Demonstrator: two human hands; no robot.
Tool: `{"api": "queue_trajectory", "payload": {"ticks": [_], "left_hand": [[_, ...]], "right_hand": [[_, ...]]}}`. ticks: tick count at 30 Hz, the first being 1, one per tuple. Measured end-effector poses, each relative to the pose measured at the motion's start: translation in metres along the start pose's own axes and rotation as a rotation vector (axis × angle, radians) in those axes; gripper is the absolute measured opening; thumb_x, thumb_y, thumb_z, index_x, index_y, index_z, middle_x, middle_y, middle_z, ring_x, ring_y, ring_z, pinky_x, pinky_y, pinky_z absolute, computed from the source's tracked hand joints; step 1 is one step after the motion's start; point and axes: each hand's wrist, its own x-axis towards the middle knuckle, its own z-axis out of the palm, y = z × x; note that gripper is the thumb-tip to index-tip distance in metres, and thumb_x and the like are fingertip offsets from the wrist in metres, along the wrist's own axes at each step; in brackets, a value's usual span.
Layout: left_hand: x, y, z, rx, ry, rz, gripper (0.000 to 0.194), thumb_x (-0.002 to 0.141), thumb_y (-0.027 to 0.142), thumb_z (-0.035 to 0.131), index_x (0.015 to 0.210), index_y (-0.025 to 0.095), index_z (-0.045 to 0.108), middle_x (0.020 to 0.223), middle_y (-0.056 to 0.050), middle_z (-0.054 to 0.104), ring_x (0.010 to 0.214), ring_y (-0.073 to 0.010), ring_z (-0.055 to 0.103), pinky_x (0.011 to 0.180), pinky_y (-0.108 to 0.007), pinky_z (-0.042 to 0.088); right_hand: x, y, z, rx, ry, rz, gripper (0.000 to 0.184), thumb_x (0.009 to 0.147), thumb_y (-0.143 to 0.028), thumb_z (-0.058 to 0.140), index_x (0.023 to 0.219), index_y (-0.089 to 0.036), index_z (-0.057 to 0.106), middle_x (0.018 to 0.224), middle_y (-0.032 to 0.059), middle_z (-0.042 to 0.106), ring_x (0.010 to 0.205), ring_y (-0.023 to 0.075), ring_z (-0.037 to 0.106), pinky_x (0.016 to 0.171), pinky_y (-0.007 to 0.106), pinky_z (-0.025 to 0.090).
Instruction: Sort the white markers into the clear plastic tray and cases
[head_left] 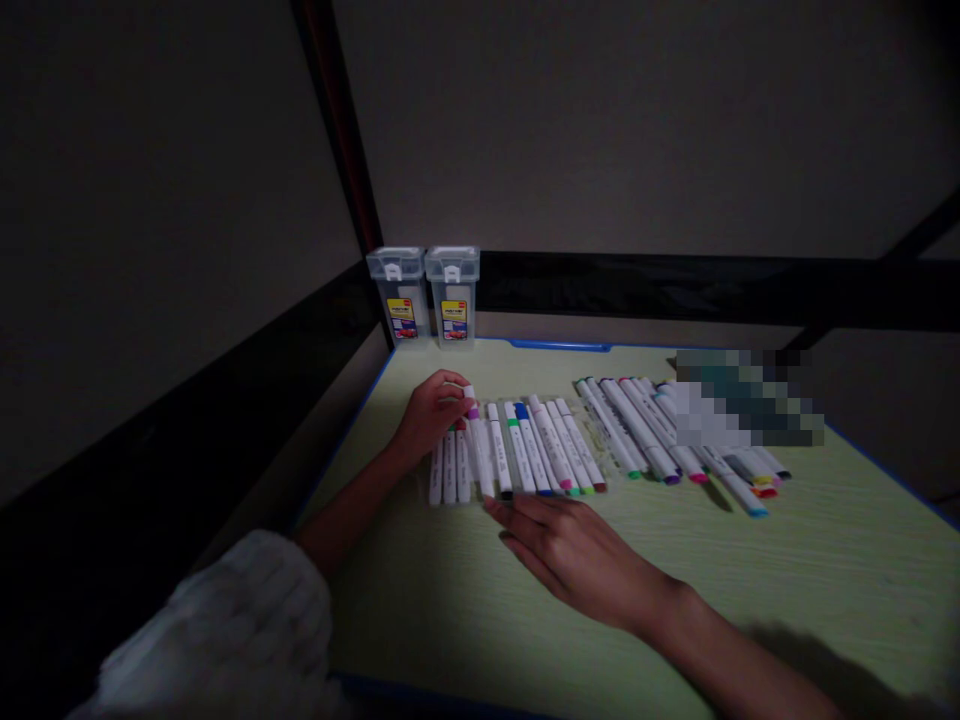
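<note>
A white marker (pixel 478 455) with a purple band near its upper end lies in a row of markers on the table. My left hand (pixel 435 415) pinches that upper end between thumb and fingers. Palm down, my right hand (pixel 574 545) has its fingers stretched out, and a fingertip is at the marker's lower end. Left of this marker are several white markers (pixel 449 475), their tops partly hidden by my left hand. To its right lie a black-ended marker (pixel 499 455) and several more, including one with a blue cap (pixel 529 450). Clear plastic sheeting (pixel 606 425) shows around the row.
More markers (pixel 637 435) with coloured ends lie in a looser, overlapping group on the right, partly covered by a pixelated patch. Two clear lidded boxes (pixel 452 290) with yellow labels stand at the back left corner. The pale table (pixel 465 600) has a blue edge and meets dark walls.
</note>
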Motion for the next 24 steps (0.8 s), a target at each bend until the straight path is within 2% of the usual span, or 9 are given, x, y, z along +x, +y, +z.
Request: {"api": "queue_trajectory", "payload": {"ticks": [5, 9, 13, 18, 24], "left_hand": [[0.001, -0.002, 0.001, 0.031, -0.011, -0.006, 0.022, 0.064, 0.022, 0.059, 0.081, 0.016, 0.047, 0.062, 0.005, 0.054, 0.059, -0.0105, 0.059, 0.046, -0.017, 0.043], [0.002, -0.004, 0.0, 0.092, -0.044, 0.016, 0.022, 0.064, 0.021, 0.058, 0.084, 0.015, 0.048, 0.07, 0.002, 0.057, 0.06, -0.0095, 0.057, 0.05, -0.019, 0.043], [0.004, -0.007, -0.001, 0.194, -0.033, 0.059, 0.023, 0.063, 0.018, 0.058, 0.085, 0.015, 0.051, 0.083, -0.002, 0.058, 0.074, -0.0127, 0.057, 0.058, -0.023, 0.045], [0.005, -0.012, -0.005, 0.424, 0.006, 0.153, 0.025, 0.064, 0.021, 0.06, 0.089, 0.015, 0.057, 0.095, -0.005, 0.058, 0.09, -0.0175, 0.054, 0.074, -0.031, 0.045], [0.005, -0.016, -0.008, 0.601, -0.009, 0.24, 0.025, 0.066, 0.024, 0.062, 0.089, 0.015, 0.06, 0.096, -0.006, 0.056, 0.094, -0.018, 0.052, 0.089, -0.035, 0.039]], "right_hand": [[0.001, 0.0, -0.002, 0.003, -0.006, 0.002, 0.038, 0.087, -0.016, 0.037, 0.123, -0.01, 0.047, 0.096, 0.0119, 0.063, 0.082, 0.021, 0.06, 0.069, 0.035, 0.048], [0.001, -0.001, -0.003, -0.002, -0.007, 0.005, 0.037, 0.087, -0.016, 0.035, 0.122, -0.011, 0.047, 0.095, 0.0119, 0.063, 0.08, 0.0201, 0.06, 0.067, 0.034, 0.048], [0.0, -0.002, -0.003, -0.016, 0.011, -0.009, 0.038, 0.087, -0.014, 0.033, 0.123, -0.011, 0.047, 0.094, 0.0117, 0.063, 0.08, 0.0195, 0.06, 0.067, 0.034, 0.047], [0.0, -0.001, -0.002, -0.059, -0.006, -0.022, 0.038, 0.087, -0.014, 0.034, 0.123, -0.009, 0.045, 0.09, 0.0107, 0.062, 0.077, 0.0193, 0.059, 0.065, 0.033, 0.046], [0.002, -0.001, -0.002, -0.1, -0.026, -0.035, 0.04, 0.087, -0.013, 0.033, 0.126, -0.007, 0.042, 0.086, 0.0105, 0.062, 0.074, 0.0195, 0.059, 0.062, 0.033, 0.045]]}}
